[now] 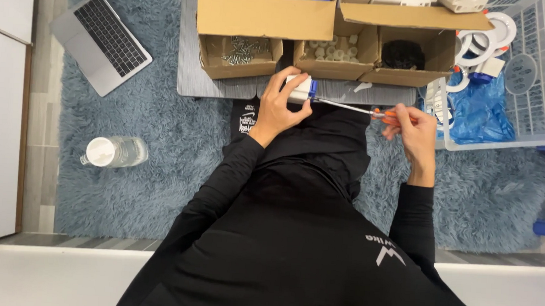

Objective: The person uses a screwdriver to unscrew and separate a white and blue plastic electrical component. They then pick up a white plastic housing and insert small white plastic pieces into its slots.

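My left hand [280, 107] grips a small white box-shaped part with a blue piece on its right side [303, 89], held over my lap. In my right hand [412, 129] is a screwdriver with an orange handle [383, 115]. Its thin metal shaft [341, 105] runs left and its tip meets the blue side of the part. Both arms are in black sleeves.
Several open cardboard boxes stand ahead: one with screws [241, 51], one with small white pieces [332, 49], one with black parts [404, 54]. A white wire basket [540, 100] with blue bags and white rings is at the right. A laptop [101, 35] and a water bottle [115, 151] lie on the grey-blue shaggy rug at the left.
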